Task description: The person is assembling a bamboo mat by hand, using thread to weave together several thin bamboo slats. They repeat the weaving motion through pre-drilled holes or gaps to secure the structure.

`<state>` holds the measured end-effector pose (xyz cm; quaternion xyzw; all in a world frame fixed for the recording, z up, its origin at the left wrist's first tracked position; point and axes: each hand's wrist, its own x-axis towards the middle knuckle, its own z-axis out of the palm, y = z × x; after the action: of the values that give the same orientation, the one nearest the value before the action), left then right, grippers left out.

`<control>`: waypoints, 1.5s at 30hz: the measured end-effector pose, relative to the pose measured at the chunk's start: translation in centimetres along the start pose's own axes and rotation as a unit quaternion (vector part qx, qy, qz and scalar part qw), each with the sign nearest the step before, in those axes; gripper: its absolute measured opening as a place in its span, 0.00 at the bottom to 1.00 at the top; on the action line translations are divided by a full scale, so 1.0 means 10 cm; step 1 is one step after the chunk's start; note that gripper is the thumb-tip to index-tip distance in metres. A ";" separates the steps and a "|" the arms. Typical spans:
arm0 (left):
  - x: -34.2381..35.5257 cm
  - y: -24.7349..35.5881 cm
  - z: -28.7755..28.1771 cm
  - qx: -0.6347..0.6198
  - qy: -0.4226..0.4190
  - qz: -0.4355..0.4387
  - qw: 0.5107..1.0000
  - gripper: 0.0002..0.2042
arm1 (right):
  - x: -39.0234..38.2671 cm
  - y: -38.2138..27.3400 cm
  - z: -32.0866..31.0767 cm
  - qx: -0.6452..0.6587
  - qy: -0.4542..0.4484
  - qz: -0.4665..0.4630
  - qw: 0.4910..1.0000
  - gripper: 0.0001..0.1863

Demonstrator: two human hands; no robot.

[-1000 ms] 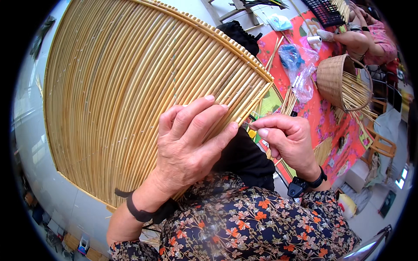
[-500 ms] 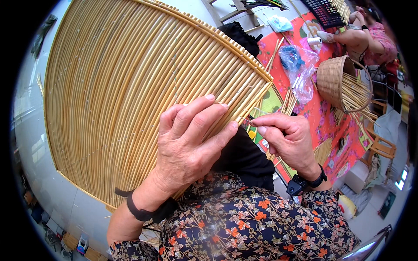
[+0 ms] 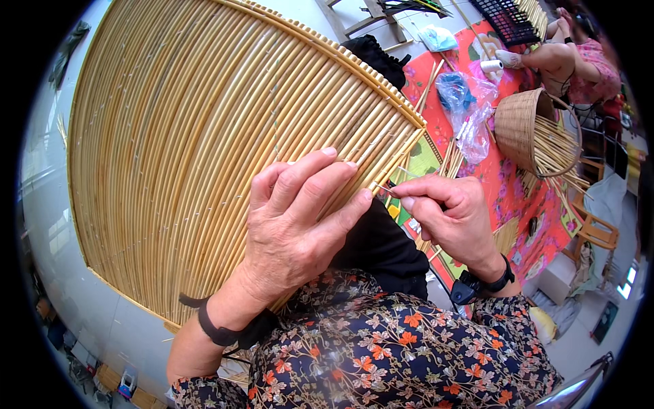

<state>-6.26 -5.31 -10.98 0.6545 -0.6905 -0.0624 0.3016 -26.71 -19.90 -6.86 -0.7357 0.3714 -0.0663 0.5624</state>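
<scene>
A large panel of parallel tan stalks (image 3: 204, 123), sewn in rows with thin stitches, leans across my lap and fills the left half of the view. My left hand (image 3: 296, 221) lies on its near right part, fingers spread over the stalks and thumb toward the edge. Just right of that thumb, my right hand (image 3: 453, 215) is closed in a pinch on a thin needle (image 3: 384, 187), whose tip meets the outermost stalks. A short pale strand (image 3: 409, 173) shows above the pinching fingers. Behind my right fingers the needle's far end is hidden.
On the red floral mat (image 3: 501, 194) stand a tilted wicker basket (image 3: 516, 129) of cut stalks, plastic bags (image 3: 473, 129) and a white thread spool (image 3: 491, 66). Another person's legs (image 3: 548, 65) are at the upper right, beside a black crate (image 3: 507, 24). A wooden stool (image 3: 361, 20) stands at the top.
Almost nothing differs. My right hand has shifted very slightly upward, still pinching the needle at the panel's edge; my left hand stays in place.
</scene>
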 end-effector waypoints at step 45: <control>-0.02 -0.02 0.05 0.002 0.001 0.002 1.000 0.15 | 0.41 -0.17 -0.29 -0.214 -0.125 -0.132 0.960 0.09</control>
<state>-6.36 -5.29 -11.49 0.6535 -0.6918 -0.0595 0.3014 -24.53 -24.55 -5.63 -0.8837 0.2028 0.0336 0.4206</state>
